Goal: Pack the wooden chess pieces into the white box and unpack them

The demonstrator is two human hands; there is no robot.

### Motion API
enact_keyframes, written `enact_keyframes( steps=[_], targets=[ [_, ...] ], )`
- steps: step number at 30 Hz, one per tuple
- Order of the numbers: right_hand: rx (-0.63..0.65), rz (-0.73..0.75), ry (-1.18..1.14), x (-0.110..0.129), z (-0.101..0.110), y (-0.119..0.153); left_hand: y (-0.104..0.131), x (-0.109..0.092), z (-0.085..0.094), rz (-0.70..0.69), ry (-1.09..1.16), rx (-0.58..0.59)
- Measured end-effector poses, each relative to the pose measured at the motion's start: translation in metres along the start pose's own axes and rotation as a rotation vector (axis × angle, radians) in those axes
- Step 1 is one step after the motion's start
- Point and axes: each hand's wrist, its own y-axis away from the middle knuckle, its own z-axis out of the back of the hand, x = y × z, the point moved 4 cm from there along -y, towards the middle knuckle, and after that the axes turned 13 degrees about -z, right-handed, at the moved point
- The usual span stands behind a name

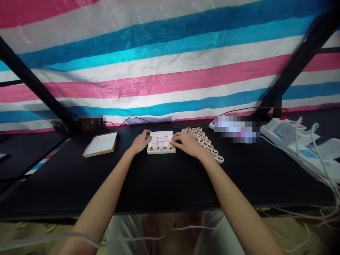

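Observation:
A shallow white box [161,152] lies on the black table in front of me, with a row of Chinese chess pieces [158,148] along its near side and pink markings on its floor. My left hand [140,142] grips the box's left wall, thumb and fingers bent around it. Over the right wall, the fingers of my right hand [187,142] pinch a Chinese chess piece [170,143] at the near right corner; the fingers partly cover it. Several more round pieces [209,146] with red or black characters lie in slanting rows beyond and right of that hand, partly hidden by it.
A box lid [102,143] with a white inside lies to the left. White power strips [300,148] with looping cables stand at the right, near a blurred-out device [236,129]. A thin red cable [159,124] runs along the back by the striped sheet [159,81].

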Motion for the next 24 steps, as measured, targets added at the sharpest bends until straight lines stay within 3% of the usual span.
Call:
enact_keyframes(
  steps=[7, 11, 14, 17, 24],
  targets=[
    [-0.082, 0.058, 0.046, 0.007, 0.000, 0.001, 0.000, -0.001, 0.000, 0.002, -0.016, 0.002],
    [-0.088, -0.068, 0.081, -0.011, 0.015, 0.002, 0.000, -0.001, 0.000, -0.007, -0.012, 0.002],
    [0.070, -0.262, -0.030, -0.041, 0.030, 0.010, 0.000, 0.000, -0.001, -0.006, -0.011, -0.001],
    [0.208, -0.339, -0.116, -0.059, 0.039, 0.021, 0.000, 0.001, -0.001, -0.011, -0.012, -0.001],
    [0.352, -0.412, -0.122, -0.055, 0.036, 0.031, -0.001, 0.002, -0.001, -0.013, -0.022, 0.008]
  ],
)
